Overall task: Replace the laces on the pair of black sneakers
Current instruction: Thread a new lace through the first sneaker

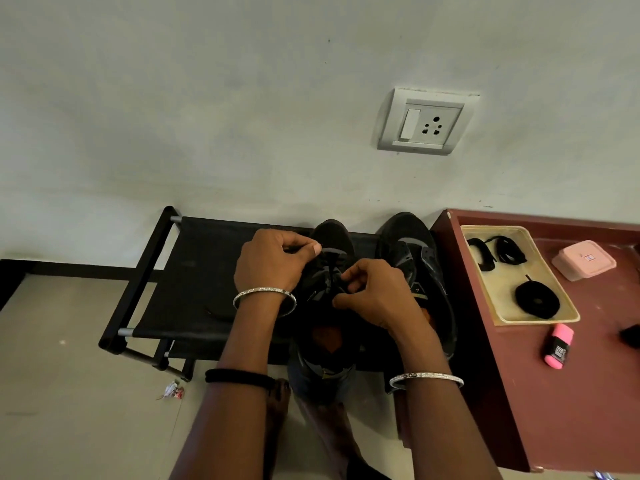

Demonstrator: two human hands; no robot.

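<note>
Two black sneakers stand on a black fabric shoe rack (194, 271). The left sneaker (327, 306) is under both my hands, toe towards the wall. My left hand (273, 261) pinches a black lace (330, 263) at the front eyelets. My right hand (374, 291) pinches the same lace further back over the tongue. The right sneaker (419, 271) stands untouched beside it. Black lace bundles (498, 252) and one coiled lace (536, 301) lie in a beige tray (568, 315).
The tray sits on a maroon table (588, 393) to the right, with a pink box (583, 259) and a pink highlighter (557, 346). A wall socket (426, 123) is above. My bare foot (277, 420) is on the floor, near a scrap of litter (173, 391).
</note>
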